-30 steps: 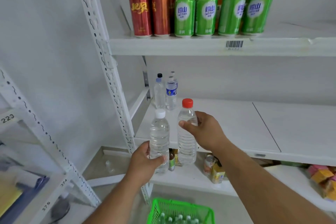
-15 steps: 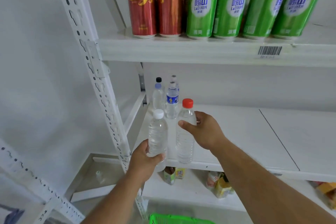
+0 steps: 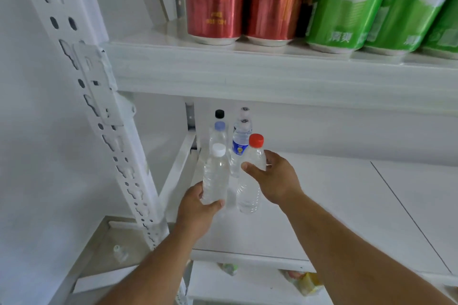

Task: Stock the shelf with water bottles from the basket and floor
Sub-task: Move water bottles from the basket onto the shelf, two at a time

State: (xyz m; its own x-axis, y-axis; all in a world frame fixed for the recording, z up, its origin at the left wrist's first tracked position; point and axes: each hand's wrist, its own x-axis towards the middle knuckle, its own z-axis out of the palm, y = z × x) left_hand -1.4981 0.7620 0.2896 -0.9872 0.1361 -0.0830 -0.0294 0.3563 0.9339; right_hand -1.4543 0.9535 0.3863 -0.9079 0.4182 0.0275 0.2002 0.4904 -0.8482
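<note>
While both hands reached over the middle shelf [image 3: 334, 205], held two clear water bottles upright, side by side near its left end. Left hand [image 3: 198, 208] wrapped round the base of the white-capped bottle [image 3: 216, 176]; right hand [image 3: 275, 178] clamped on the shoulder of the red-capped bottle [image 3: 249, 195], thumb across its front. Farther back, by the rear wall, stood more water bottles [image 3: 239, 141], one with a blue label, another with a black cap. On the upper shelf [image 3: 247, 74], lined up red cans [image 3: 214, 0] left of green cans [image 3: 347, 5].
</note>
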